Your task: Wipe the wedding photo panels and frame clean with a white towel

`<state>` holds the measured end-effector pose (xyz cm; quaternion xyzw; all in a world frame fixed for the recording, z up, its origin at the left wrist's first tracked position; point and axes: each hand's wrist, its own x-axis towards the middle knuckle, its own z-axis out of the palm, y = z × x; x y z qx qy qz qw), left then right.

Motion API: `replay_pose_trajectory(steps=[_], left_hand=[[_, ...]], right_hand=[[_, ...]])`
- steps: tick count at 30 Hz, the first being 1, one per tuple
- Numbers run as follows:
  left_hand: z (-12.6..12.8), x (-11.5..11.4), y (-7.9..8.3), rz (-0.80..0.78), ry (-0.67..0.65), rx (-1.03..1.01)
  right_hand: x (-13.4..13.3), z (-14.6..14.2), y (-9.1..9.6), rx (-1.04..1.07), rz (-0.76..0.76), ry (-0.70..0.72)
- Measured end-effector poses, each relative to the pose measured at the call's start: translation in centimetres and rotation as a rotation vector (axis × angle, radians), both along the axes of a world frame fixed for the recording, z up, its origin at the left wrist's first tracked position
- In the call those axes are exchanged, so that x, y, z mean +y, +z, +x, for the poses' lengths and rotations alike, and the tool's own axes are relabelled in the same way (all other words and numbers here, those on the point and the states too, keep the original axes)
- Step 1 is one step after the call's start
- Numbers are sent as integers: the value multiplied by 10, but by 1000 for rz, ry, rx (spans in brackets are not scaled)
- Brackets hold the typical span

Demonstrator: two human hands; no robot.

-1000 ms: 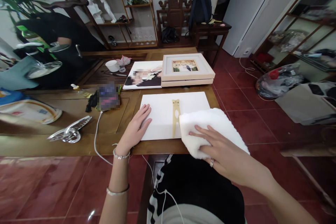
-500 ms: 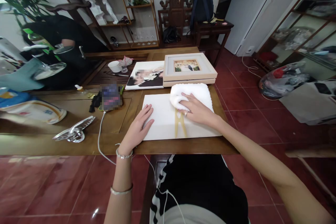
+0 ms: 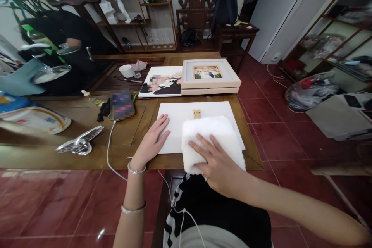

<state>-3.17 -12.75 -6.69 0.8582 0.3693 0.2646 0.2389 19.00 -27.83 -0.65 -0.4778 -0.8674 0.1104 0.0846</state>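
There's the fluffy white cloth, directly under your spread right grip, covering part of the white board and a tan piece, as your spread left grip rests on the board's left side.

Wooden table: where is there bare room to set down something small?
Bare wood lies between the white cable and the left hand; a narrow bare strip runs right of the white board. Crowded: behind it, with picture frame and photo print.

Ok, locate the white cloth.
In the head view, the cloth lies right of centre, under the right hand, over the near edge of the white board.
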Motion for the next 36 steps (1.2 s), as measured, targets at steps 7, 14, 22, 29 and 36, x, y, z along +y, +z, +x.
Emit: replay_pose_trajectory(steps=[7,14,22,29,36], left_hand=[[0,0,0,0,3,8],[0,-1,1,-10,3,9],[0,0,-1,7,0,10],[0,1,-1,18,-8,6],[0,1,-1,15,-12,15]], right_hand=[[65,22,-3,58,37,-50],[125,29,-5,51,79,-134],[78,0,-11,-117,154,-66],[19,-15,-4,-83,116,82],[42,-5,1,-13,42,74]])
